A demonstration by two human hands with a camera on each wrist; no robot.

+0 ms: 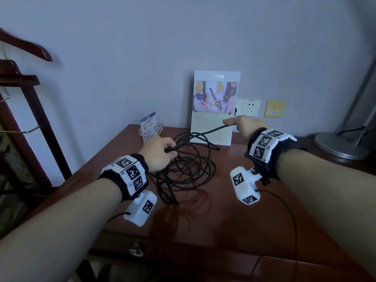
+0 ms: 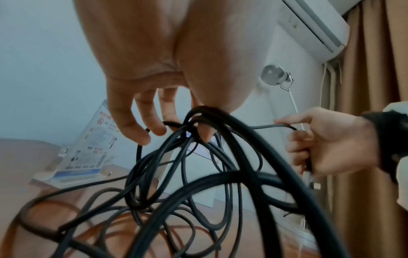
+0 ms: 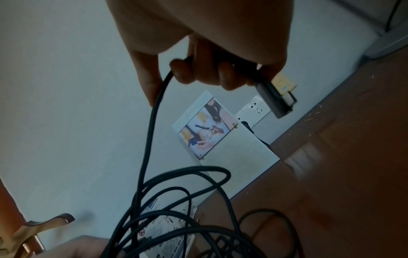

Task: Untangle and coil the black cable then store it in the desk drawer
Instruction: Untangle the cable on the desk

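Note:
A tangled black cable (image 1: 189, 165) lies in loose loops on the brown desk (image 1: 203, 216). My left hand (image 1: 160, 152) grips several strands at the tangle's left side; in the left wrist view the cable (image 2: 198, 157) hangs over my fingers (image 2: 152, 122). My right hand (image 1: 244, 124) is raised near the wall and holds one end of the cable, with a strand running taut from it down to the tangle. In the right wrist view the cable's plug (image 3: 273, 99) sticks out past my curled fingers (image 3: 207, 73). The desk drawer (image 1: 173, 255) is closed, with a metal knob (image 1: 136, 251).
A white photo stand (image 1: 213, 110) leans on the wall behind the tangle. A small acrylic card stand (image 1: 149, 129) sits at the back left. Wall sockets (image 1: 251, 107), a lamp base (image 1: 339, 144) at the right, and a wooden coat stand (image 1: 26, 94) at the left.

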